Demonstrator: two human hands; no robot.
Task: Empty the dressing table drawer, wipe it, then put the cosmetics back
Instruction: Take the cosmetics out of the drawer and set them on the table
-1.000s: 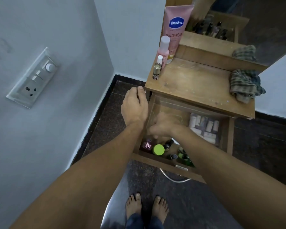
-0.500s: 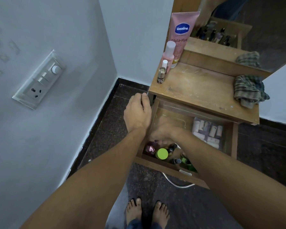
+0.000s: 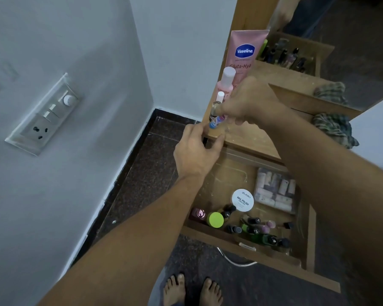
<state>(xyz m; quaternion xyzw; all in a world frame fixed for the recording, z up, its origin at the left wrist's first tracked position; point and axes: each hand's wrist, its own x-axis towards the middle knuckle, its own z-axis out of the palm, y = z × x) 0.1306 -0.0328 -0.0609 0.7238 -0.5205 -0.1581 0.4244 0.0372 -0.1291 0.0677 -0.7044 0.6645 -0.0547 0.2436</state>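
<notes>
The wooden drawer (image 3: 241, 244) stands pulled out below the dressing table top (image 3: 252, 138). Inside lie a white nail polish remover jar (image 3: 242, 200), a green-capped jar (image 3: 215, 219), several small dark bottles (image 3: 252, 228) and a clear pouch of small items (image 3: 274, 191). My right hand (image 3: 250, 100) pinches a small blue, white and pink tube (image 3: 216, 123) above the top's left front corner. My left hand (image 3: 197, 151) grips that corner's edge. On the top stand a pink Vaseline tube (image 3: 244, 56), a pink bottle (image 3: 226, 82) and a small clear vial (image 3: 216, 104).
A checked cloth (image 3: 334, 129) lies on the top's right side by the mirror (image 3: 341, 40). A switch and socket plate (image 3: 44, 115) is on the left wall. My bare feet (image 3: 192, 288) stand on the dark floor in front of the drawer.
My right hand has risen out of the drawer with the small tube and moved up to the table top's left corner. The white jar now shows. My left hand stays at the corner.
</notes>
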